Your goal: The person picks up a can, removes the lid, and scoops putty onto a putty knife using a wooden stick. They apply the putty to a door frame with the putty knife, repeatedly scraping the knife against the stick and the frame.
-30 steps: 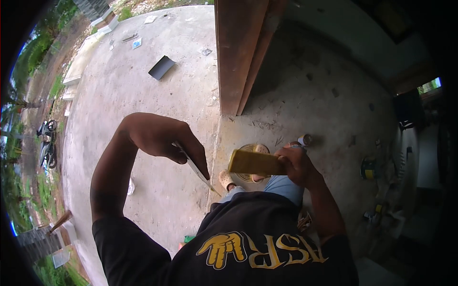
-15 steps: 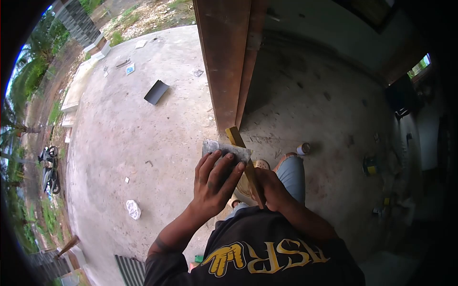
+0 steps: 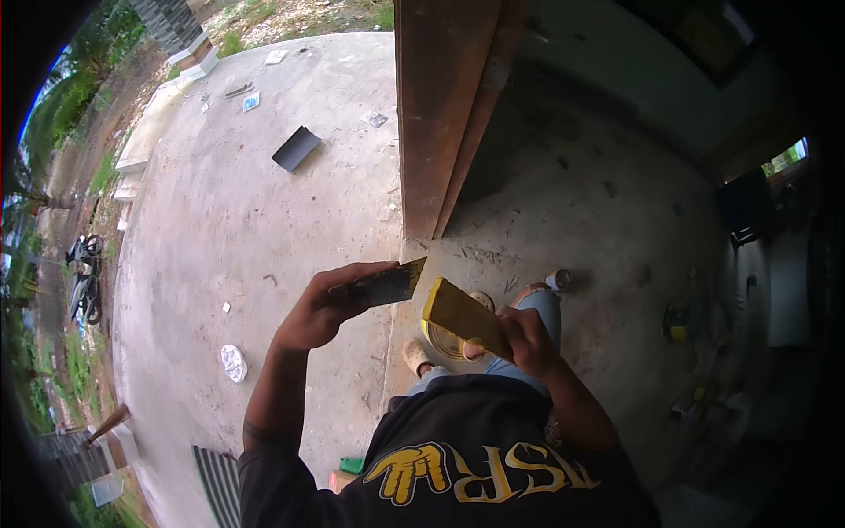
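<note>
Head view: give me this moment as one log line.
left hand: holds dark plate | right hand: holds yellow slab | plate and slab: apart | grey angled piece: on floor

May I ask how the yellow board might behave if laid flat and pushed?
The board is probably stiff, jutting straight from the right hand without visible sag. It seems fairly light, since one hand holds it by an end. Its flat shape suggests sliding rather than rolling.
</note>
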